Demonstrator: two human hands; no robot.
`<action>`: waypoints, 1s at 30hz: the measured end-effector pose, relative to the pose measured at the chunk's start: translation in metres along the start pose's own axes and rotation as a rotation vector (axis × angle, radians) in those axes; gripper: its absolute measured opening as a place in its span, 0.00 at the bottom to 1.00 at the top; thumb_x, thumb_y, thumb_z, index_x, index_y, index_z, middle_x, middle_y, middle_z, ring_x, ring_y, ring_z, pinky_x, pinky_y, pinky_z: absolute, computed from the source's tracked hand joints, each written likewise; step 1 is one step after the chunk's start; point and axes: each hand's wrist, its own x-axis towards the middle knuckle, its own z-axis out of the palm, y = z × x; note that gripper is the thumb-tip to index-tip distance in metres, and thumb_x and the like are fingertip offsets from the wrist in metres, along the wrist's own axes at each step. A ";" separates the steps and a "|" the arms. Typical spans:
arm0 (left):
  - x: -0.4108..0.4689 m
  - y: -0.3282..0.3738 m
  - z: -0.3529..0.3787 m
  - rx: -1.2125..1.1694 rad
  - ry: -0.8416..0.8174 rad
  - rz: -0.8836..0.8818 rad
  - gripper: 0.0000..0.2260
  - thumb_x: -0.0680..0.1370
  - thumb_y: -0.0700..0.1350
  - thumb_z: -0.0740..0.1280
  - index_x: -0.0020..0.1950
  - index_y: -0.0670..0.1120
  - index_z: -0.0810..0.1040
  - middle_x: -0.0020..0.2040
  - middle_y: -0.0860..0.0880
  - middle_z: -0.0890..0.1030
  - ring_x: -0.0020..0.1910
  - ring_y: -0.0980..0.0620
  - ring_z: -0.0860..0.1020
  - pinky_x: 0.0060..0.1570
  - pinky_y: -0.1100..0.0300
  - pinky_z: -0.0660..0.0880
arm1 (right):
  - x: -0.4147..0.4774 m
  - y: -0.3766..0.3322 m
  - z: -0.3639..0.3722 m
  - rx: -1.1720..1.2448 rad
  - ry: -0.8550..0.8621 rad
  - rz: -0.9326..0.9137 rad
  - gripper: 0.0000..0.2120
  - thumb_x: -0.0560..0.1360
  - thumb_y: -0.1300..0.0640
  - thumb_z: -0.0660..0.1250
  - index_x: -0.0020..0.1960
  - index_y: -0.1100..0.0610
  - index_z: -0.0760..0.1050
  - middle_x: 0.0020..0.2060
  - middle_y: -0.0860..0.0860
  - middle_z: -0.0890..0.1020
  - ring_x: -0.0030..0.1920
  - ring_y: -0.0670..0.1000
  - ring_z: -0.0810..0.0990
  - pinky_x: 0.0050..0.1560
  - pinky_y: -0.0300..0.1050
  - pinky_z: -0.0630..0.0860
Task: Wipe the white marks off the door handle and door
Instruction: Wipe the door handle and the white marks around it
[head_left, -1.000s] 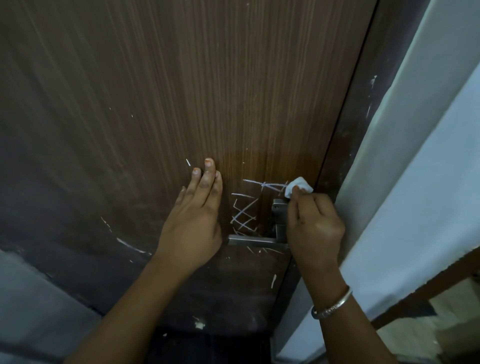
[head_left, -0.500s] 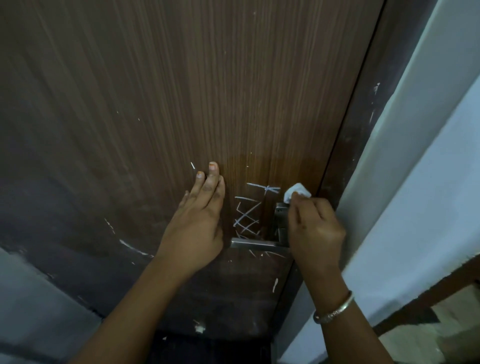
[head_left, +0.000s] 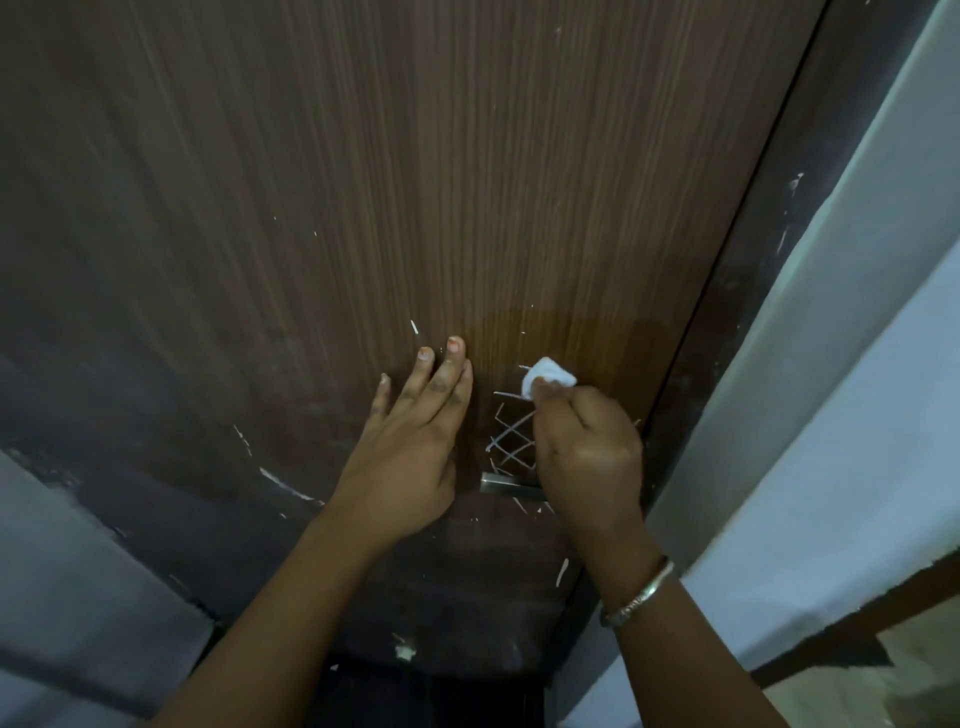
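A brown wood-grain door (head_left: 363, 182) fills the view. White criss-cross marks (head_left: 511, 441) lie on it just above the metal lever handle (head_left: 506, 486), whose right part is hidden behind my right hand. My right hand (head_left: 587, 447) pinches a small white wad of tissue (head_left: 548, 376) and presses it on the door at the top of the marks. My left hand (head_left: 415, 441) lies flat against the door just left of the marks, fingers together and pointing up. More white streaks (head_left: 283, 483) sit at lower left and below the handle.
The dark door frame (head_left: 748, 286) runs up the right side, with a pale wall (head_left: 857, 389) beyond it. A grey wall (head_left: 67, 571) shows at lower left. A metal bangle (head_left: 636, 603) circles my right wrist.
My right hand has slid left with the tissue, from above the handle's plate to over the top white line, which is now mostly gone. My left hand stays flat on the door.
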 end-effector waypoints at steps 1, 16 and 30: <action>-0.001 0.000 0.001 -0.001 -0.001 -0.001 0.38 0.74 0.41 0.59 0.74 0.52 0.36 0.69 0.61 0.25 0.66 0.60 0.24 0.70 0.47 0.39 | -0.002 -0.003 0.002 -0.010 -0.036 -0.017 0.08 0.75 0.64 0.65 0.50 0.66 0.80 0.36 0.58 0.81 0.34 0.56 0.79 0.34 0.47 0.78; -0.005 -0.007 0.002 0.005 -0.037 -0.013 0.38 0.73 0.40 0.58 0.73 0.53 0.35 0.68 0.62 0.24 0.66 0.59 0.24 0.72 0.46 0.42 | -0.009 -0.005 0.009 -0.040 -0.166 -0.075 0.07 0.75 0.61 0.64 0.47 0.63 0.80 0.36 0.57 0.80 0.34 0.54 0.80 0.34 0.47 0.79; -0.005 -0.011 0.003 -0.042 -0.085 0.000 0.38 0.73 0.39 0.58 0.74 0.53 0.37 0.68 0.63 0.25 0.68 0.58 0.26 0.73 0.44 0.43 | -0.006 -0.012 0.008 -0.051 -0.273 -0.073 0.07 0.66 0.60 0.75 0.42 0.61 0.80 0.35 0.57 0.81 0.34 0.55 0.81 0.35 0.46 0.78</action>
